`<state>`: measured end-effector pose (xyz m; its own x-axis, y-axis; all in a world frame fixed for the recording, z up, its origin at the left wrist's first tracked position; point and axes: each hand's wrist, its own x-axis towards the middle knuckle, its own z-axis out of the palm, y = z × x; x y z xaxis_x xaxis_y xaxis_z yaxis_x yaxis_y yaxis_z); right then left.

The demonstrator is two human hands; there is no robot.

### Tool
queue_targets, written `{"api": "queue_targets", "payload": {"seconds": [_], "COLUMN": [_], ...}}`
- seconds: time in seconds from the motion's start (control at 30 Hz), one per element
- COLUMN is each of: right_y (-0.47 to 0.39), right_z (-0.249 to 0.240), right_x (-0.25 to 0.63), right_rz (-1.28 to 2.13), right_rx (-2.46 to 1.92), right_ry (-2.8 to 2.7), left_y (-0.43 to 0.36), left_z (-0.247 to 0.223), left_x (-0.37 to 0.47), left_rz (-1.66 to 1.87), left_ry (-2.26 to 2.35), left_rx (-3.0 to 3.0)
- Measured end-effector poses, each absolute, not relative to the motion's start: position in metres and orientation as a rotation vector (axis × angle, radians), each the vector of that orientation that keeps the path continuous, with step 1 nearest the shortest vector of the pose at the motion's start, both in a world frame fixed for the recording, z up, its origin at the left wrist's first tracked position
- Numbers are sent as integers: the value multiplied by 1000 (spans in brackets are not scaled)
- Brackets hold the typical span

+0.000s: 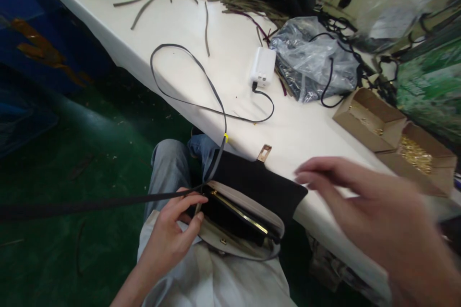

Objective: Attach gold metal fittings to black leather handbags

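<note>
A small black handbag (248, 182) lies open on the lap against the table edge, its flap folded back onto the table with a gold clasp plate (264, 153) at its tip. Inside it a gold zipper (241, 212) runs lengthwise beside the pale lining edge. My left hand (176, 230) pinches the bag's left end, thumb and fingers on its rim. Over the table's front edge, right of the flap, hovers my right hand (363, 206), blurred, thumb and forefinger close together; anything between them is too small to tell.
A white power bank (264, 65) with a looping black cable (212, 86) stands on the white table (173, 24). Cardboard boxes of gold hardware (428, 180) are at the right, near a clear plastic bag (313, 53). Dark strips (207, 29) lie at the back.
</note>
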<state>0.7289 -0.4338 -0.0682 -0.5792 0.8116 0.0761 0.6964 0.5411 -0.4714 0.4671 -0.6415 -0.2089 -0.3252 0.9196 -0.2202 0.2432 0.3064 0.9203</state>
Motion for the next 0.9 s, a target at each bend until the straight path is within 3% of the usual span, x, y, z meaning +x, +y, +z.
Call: {"api": "queue_targets", "payload": {"seconds": [0.1, 0.3, 0.5, 0.9], "right_y": [-478, -529, -539, -554], "right_z": [-112, -179, -179, -176], "right_x": [677, 633, 648, 692], "right_rz": [931, 636, 542, 891], "right_rx": [-909, -791, -775, -686], "right_ry": [-2874, -3277, -3297, -2939], "left_y": [-645, -650, -655, -648], "left_z": [-209, -205, -207, -191], "left_x": [469, 471, 470, 484], "left_rz": [1073, 1098, 1095, 945], "left_ry": [1761, 1764, 1877, 2095], "left_rx": [1045, 1064, 1114, 1289]}}
